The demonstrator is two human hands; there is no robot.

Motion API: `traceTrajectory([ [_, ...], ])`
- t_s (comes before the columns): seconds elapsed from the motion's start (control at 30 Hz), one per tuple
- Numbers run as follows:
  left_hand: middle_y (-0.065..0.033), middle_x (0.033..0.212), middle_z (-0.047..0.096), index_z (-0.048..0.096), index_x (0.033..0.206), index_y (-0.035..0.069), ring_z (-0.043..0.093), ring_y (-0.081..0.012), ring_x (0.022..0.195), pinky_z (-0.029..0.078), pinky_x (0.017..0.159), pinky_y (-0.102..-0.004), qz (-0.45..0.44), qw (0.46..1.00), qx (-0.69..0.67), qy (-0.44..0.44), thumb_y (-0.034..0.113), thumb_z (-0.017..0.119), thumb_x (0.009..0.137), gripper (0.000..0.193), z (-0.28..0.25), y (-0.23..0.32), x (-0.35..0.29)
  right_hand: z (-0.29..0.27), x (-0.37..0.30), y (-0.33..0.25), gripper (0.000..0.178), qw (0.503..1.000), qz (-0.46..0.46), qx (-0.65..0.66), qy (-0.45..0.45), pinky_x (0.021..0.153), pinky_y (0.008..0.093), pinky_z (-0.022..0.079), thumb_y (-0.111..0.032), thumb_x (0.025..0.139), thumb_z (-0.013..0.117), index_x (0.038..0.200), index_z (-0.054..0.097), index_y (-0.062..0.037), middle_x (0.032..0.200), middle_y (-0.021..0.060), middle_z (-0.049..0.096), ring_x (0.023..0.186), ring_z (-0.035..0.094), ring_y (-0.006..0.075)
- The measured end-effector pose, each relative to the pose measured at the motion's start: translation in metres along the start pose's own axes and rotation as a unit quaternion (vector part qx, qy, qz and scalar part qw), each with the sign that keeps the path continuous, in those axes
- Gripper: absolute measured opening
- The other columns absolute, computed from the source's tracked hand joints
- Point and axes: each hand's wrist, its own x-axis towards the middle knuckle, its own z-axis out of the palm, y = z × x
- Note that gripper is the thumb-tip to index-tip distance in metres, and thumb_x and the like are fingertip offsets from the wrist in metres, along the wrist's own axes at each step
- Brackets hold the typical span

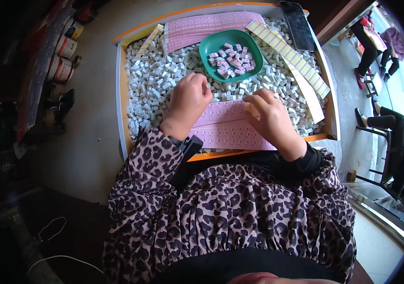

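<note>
Pink printed sheets (230, 135) lie at the near side of a shallow tray (122, 106), over a bed of small pale blocks (147, 85). My left hand (190, 99) is above the sheets' far left corner, its fingers curled together toward the blocks. Over the right part of the sheets, my right hand (272, 116) has bent fingers drawn in toward the thumb. Whatever either hand pinches is hidden or too small to make out. Just beyond both hands, a green bowl (205, 47) holds several small blocks with pink faces (234, 60).
More pink sheets (202, 26) are stacked at the tray's far side. Yellowish strips (289, 57) and a dark phone (297, 24) lie at the right. Cans (62, 68) stand on the left. Seated people (391, 123) are beyond the tray at the right.
</note>
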Motion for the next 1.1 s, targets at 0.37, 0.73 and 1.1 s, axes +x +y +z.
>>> traceTrajectory([
  [0.37,-0.0039,0.093,0.063,0.06,0.108,0.0,0.059,-0.0082,0.078,0.05,0.071,-0.0215,-0.235,0.774,-0.583,-0.077,-0.003,0.055,0.09,0.019,0.002,0.04,-0.037,0.016,0.016,0.006,0.018,0.993,0.032,-0.016,-0.116,0.069,0.0377,0.048,-0.007,0.078,0.062,0.096,0.061,-0.0044,0.09,0.0109,0.054,0.083,0.057,0.0296],
  [0.73,-0.0084,0.098,0.066,0.059,0.113,-0.002,0.062,-0.01,0.078,0.052,0.073,-0.0234,-0.24,0.782,-0.569,-0.081,-0.002,0.054,0.091,0.023,0.025,0.031,-0.044,0.01,-0.004,0.004,0.02,0.989,-0.088,-0.075,-0.095,0.072,0.0353,0.05,-0.002,0.076,0.062,0.095,0.055,-0.0034,0.096,0.0118,0.055,0.083,0.058,0.0285],
  [1.1,-0.0074,0.09,0.067,0.061,0.113,-0.004,0.064,-0.0102,0.076,0.054,0.073,-0.023,-0.289,0.753,-0.586,-0.076,-0.002,0.052,0.091,0.024,0.013,0.04,-0.044,0.01,-0.014,0.004,0.021,0.867,0.224,0.443,0.028,0.068,0.0228,0.048,0.006,0.082,0.065,0.086,0.047,-0.0042,0.087,0.0022,0.053,0.078,0.056,0.0106],
])
